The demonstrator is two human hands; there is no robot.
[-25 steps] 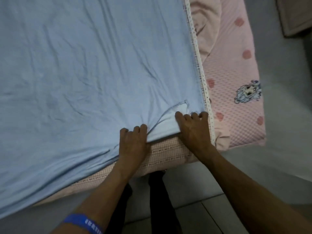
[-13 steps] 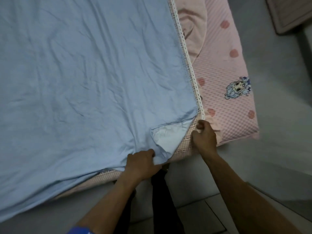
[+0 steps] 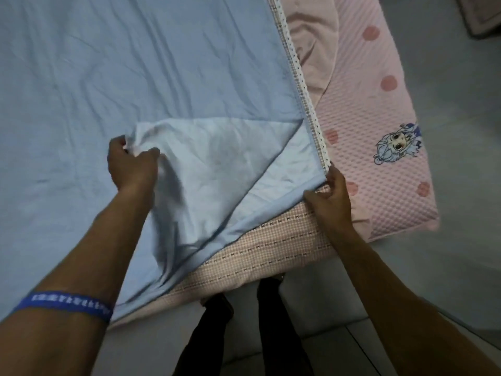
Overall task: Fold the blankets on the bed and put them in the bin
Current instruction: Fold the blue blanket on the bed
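Blue blanket (image 3: 130, 77) lies spread over the bed, and its near right corner has now been peeled back into a broad pale triangle, so the first fold looks under way. Half a second ago only a small flap was turned. Left hand (image 3: 130, 164) grips that lifted corner, while right hand (image 3: 329, 198) pinches the blanket's edge beside the pink checked sheet (image 3: 271, 248).

Pink cartoon-print pillow (image 3: 379, 137) beside grey floor (image 3: 461, 77)
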